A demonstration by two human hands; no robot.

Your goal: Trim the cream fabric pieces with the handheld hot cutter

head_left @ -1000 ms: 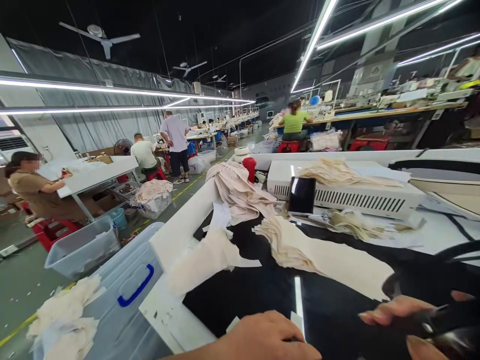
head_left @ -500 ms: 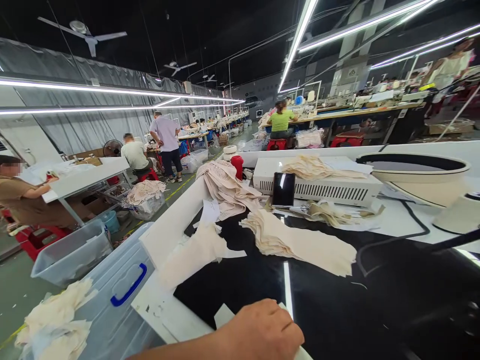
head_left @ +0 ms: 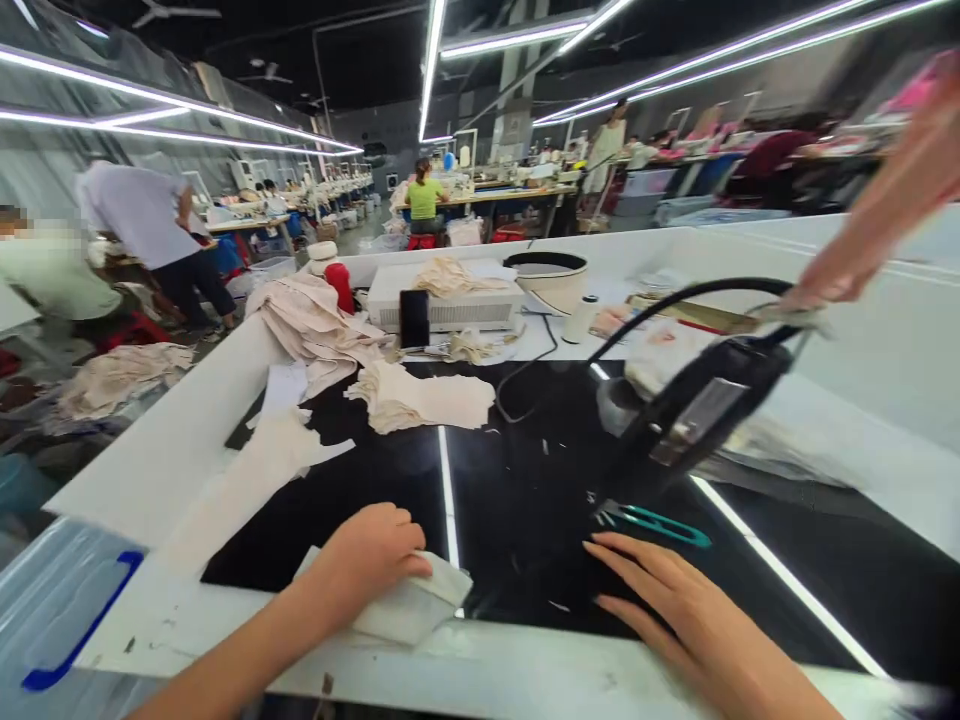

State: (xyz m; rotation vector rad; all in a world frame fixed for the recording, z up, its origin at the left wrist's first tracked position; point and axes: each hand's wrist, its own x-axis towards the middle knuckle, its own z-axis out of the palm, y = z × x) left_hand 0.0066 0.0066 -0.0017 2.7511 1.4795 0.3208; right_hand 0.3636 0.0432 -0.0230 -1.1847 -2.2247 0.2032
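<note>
My left hand point(head_left: 371, 550) is closed on a folded pale cloth point(head_left: 416, 603) lying at the near edge of the black table surface. My right hand point(head_left: 667, 600) rests with fingers spread and nothing in it. Just beyond its fingertips lie teal-handled thread snips point(head_left: 664, 525). Farther in are a stack of cream fabric pieces point(head_left: 442, 398) and, to the left, a loose cream piece point(head_left: 259, 475). Over the table's right side, another person's hand point(head_left: 840, 265) grips a blurred black object point(head_left: 720, 410) with a curved black strap or hose; its kind is unclear.
A white vented box point(head_left: 450, 308) with a dark phone point(head_left: 414, 318) against it stands at the back, a cream round container point(head_left: 551, 285) beside it. Draped fabric point(head_left: 315, 325) covers the back-left corner. A white raised edge point(head_left: 862, 290) borders the table's right side.
The view has swung right. My right hand has come into view, as have the other person's hand with the black object and the snips. My left hand stays at the pale cloth.
</note>
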